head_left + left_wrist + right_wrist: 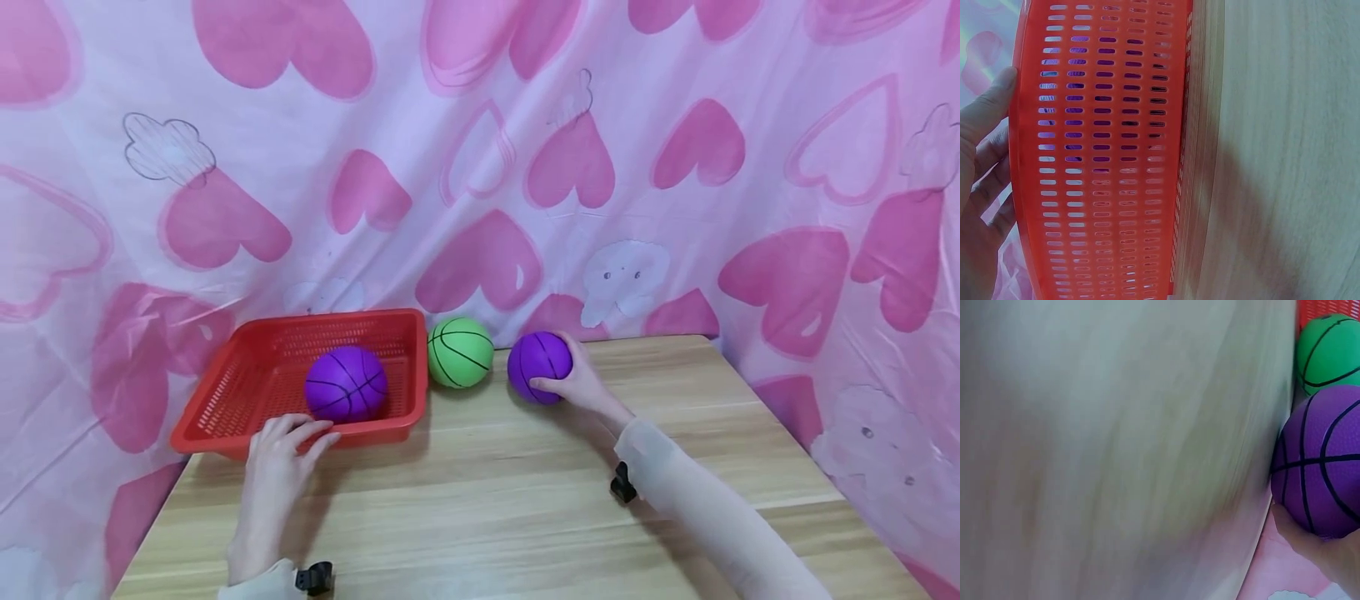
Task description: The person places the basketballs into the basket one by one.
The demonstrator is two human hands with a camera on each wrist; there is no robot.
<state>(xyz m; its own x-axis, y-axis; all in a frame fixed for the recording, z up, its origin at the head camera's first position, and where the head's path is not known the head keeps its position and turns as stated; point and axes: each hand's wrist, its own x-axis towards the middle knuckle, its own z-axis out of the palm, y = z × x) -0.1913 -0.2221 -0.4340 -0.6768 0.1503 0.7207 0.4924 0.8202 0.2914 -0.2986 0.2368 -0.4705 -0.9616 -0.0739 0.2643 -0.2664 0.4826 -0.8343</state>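
A red plastic basket (412,367) stands at the table's left, a purple ball (346,384) with black basketball lines inside it. At its front rim is my left hand (281,458), fingers over the edge and thumb close by, holding the rim. In the left wrist view the thumb (997,97) meets the rim of the slotted basket wall (1104,200); the fingertips are partly hidden. My right hand (585,383) grips a second purple ball (536,367) from its right side, thumb in front. Between that ball and the basket sits a green ball (460,352).
The wooden table (480,508) backs onto a pink heart-patterned curtain (480,167), which also hangs along both sides. Both wrists carry small black devices, on the left (315,577) and on the right (622,483).
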